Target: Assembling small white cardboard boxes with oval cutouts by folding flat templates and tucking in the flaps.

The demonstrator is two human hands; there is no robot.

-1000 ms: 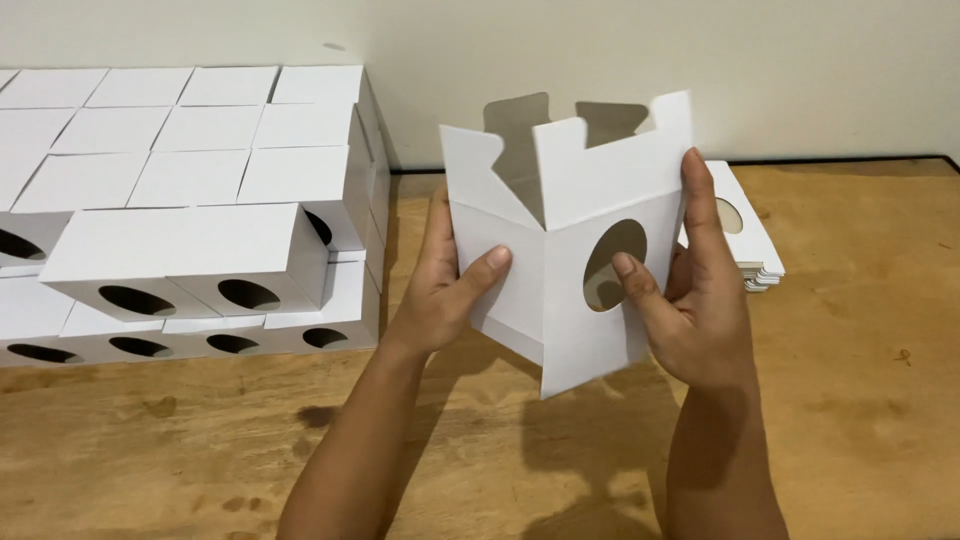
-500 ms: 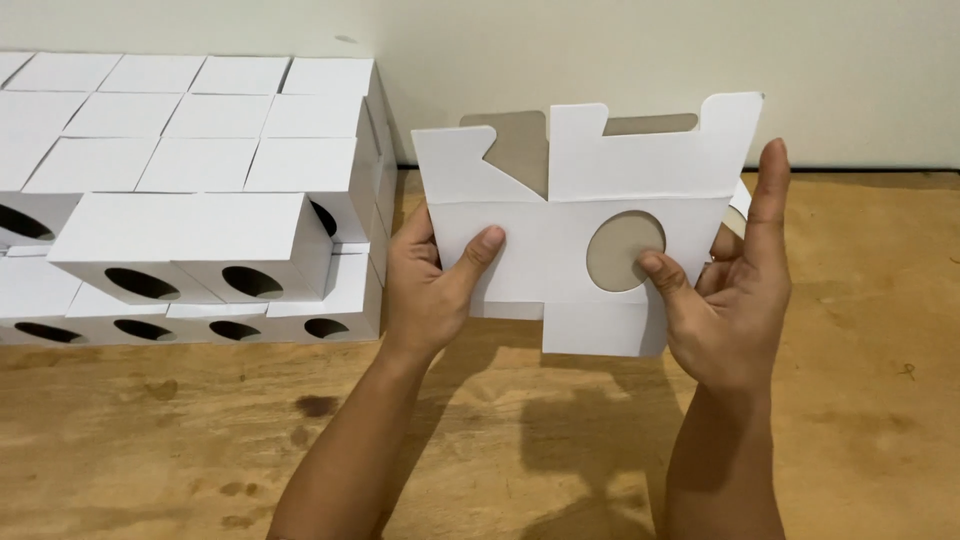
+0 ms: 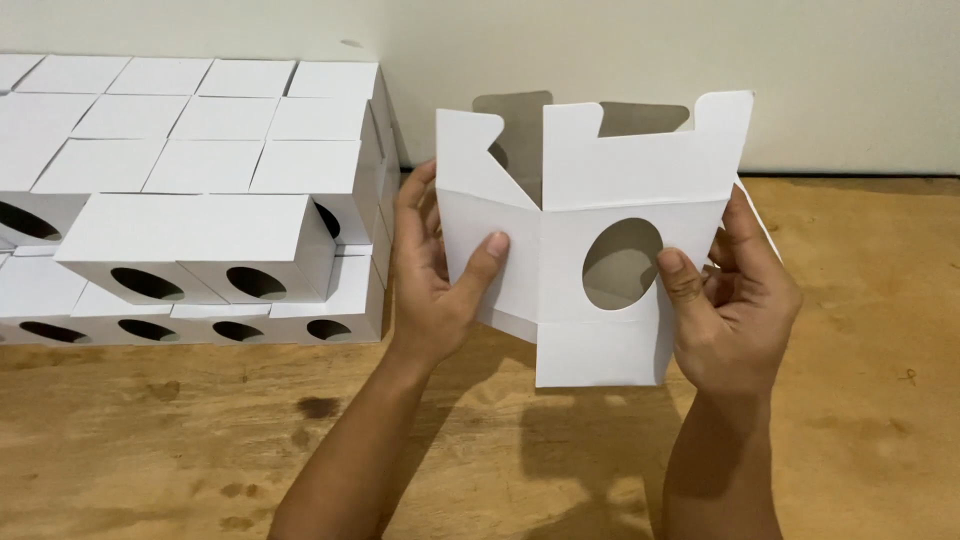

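Both hands hold a white die-cut carton blank point(image 3: 590, 220) upright in the air above the wooden surface point(image 3: 850, 420), in front of a pale wall point(image 3: 820, 70). The blank is partly opened into a sleeve, so its grey-brown inner side shows between the notched top flaps. Its front panel has an oval window point(image 3: 622, 263) cut through it, and a bottom flap hangs down below that panel.

The left hand point(image 3: 435, 285) is closed on the carton's left side panel, thumb pressed flat on the outside face and the fingers wrapped round the left edge behind it. The right hand point(image 3: 735, 305) grips the right edge, its thumb lying on the front panel just beside the oval window and the other fingers curled behind the card.

To the left, against the wall, stands a stack of finished white boxes point(image 3: 200, 200), packed in rows and layers, each with a dark oval opening on its front face. The nearest box of the stack sits just beside the left hand's knuckles. The shadow of the carton and forearms falls on the wood below.
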